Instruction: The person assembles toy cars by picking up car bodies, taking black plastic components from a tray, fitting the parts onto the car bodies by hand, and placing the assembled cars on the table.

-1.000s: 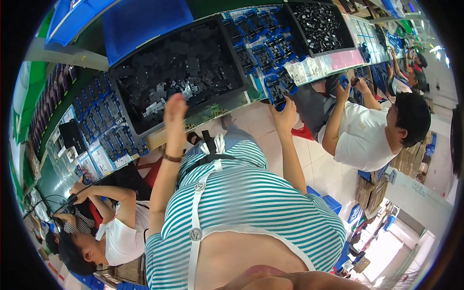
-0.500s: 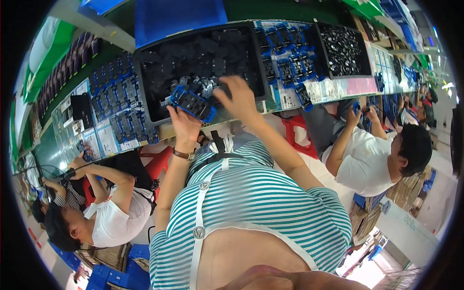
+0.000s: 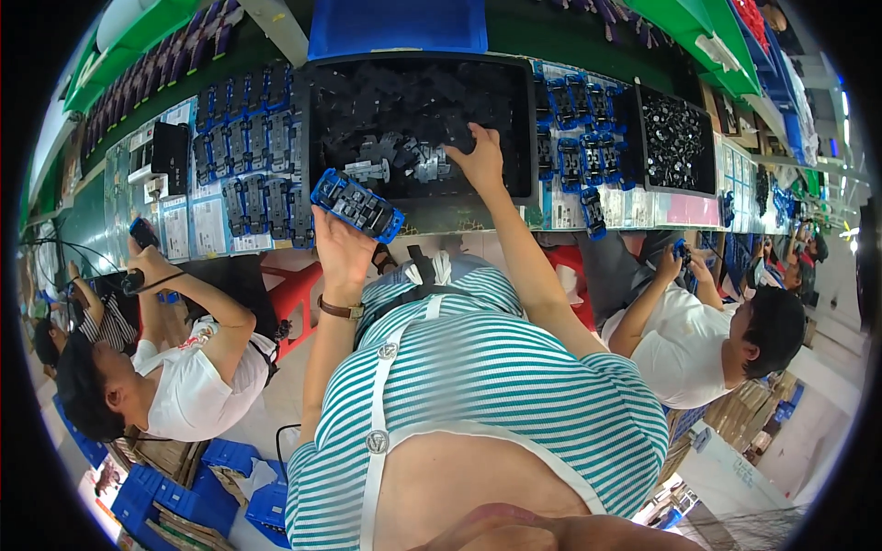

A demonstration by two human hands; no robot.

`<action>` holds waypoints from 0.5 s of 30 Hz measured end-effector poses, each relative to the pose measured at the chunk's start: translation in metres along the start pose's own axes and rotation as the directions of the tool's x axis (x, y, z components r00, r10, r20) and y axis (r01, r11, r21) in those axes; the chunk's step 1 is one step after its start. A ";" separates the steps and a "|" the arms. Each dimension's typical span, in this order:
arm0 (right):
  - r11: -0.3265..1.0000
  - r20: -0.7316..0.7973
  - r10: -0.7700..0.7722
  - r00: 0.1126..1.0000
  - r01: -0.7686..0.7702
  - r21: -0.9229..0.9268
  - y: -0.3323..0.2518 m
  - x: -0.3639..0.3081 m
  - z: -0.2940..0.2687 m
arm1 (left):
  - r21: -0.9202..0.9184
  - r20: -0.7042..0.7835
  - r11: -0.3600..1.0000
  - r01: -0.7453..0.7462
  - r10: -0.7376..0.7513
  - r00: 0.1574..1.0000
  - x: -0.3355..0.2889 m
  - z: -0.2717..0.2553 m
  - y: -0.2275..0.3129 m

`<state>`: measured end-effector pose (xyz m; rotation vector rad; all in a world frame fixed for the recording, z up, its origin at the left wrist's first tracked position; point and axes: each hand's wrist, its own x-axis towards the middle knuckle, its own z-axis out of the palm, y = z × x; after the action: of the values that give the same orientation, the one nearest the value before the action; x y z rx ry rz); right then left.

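Observation:
A toy car chassis (image 3: 356, 204), black with a bright blue rim, rests tilted in my left hand (image 3: 342, 250), held near the front edge of a large black tray (image 3: 421, 61). My right hand (image 3: 481, 163) is over the right part of that tray, its thumb and fingers spread apart, with nothing visible between them. Loose black plastic parts (image 3: 395, 96) fill the tray's far side. Shiny grey parts (image 3: 425, 162) lie just left of my right hand. Whether my right fingertips touch any part is not plain.
Rows of blue-and-black chassis (image 3: 243, 147) stand left of the tray, and more chassis (image 3: 588, 124) to its right. A smaller black tray (image 3: 676, 138) holds small shiny parts. A blue bin (image 3: 397, 26) sits behind. Co-workers sit on both sides (image 3: 207, 386).
My right hand has moved away from the chassis and farther over the tray. My left hand still holds the chassis. The whole view has shifted a little.

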<state>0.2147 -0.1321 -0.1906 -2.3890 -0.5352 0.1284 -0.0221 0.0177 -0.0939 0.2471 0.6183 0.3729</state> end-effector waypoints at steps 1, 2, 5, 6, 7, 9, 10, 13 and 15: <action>0.992 -0.042 -0.096 0.995 0.099 0.078 -0.015 -0.009 -0.017 | 0.004 0.022 1.000 0.012 -0.013 1.000 -0.001 0.001 0.002; 0.979 -0.055 -0.117 0.992 0.124 0.159 -0.031 -0.017 -0.034 | -0.005 0.042 0.999 0.031 -0.031 0.999 0.000 0.004 0.003; 0.941 -0.093 -0.238 0.967 0.253 0.224 -0.076 -0.039 -0.083 | 0.009 0.065 0.999 0.048 -0.049 0.997 -0.003 0.024 0.005; 0.943 -0.091 -0.236 0.967 0.251 0.221 -0.088 -0.047 -0.094 | 0.002 0.091 0.999 0.049 -0.049 0.995 -0.003 0.027 0.005; 0.925 -0.122 -0.277 0.953 0.299 0.236 -0.099 -0.054 -0.105 | -0.003 0.120 0.999 0.053 -0.052 0.991 -0.004 0.032 0.006; 0.899 -0.145 -0.309 0.940 0.338 0.277 -0.116 -0.066 -0.119 | 0.007 0.123 0.998 0.064 -0.065 0.990 -0.008 0.043 0.006; 0.898 -0.143 -0.310 0.940 0.339 0.281 -0.122 -0.072 -0.123 | 0.008 0.130 0.998 0.057 -0.057 0.990 -0.011 0.045 0.006; 0.875 -0.113 -0.343 0.933 0.361 0.323 -0.139 -0.092 -0.132 | 0.083 0.196 0.995 0.060 -0.075 0.978 -0.018 0.055 0.006; 0.838 -0.131 -0.416 0.900 0.435 0.330 -0.151 -0.104 -0.130 | 0.097 0.172 0.993 0.060 -0.076 0.982 -0.022 0.062 0.004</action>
<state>0.0977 -0.1492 0.0004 -1.8688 -0.9235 -0.0392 -0.0021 0.0054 -0.0328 0.3420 0.4698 0.2539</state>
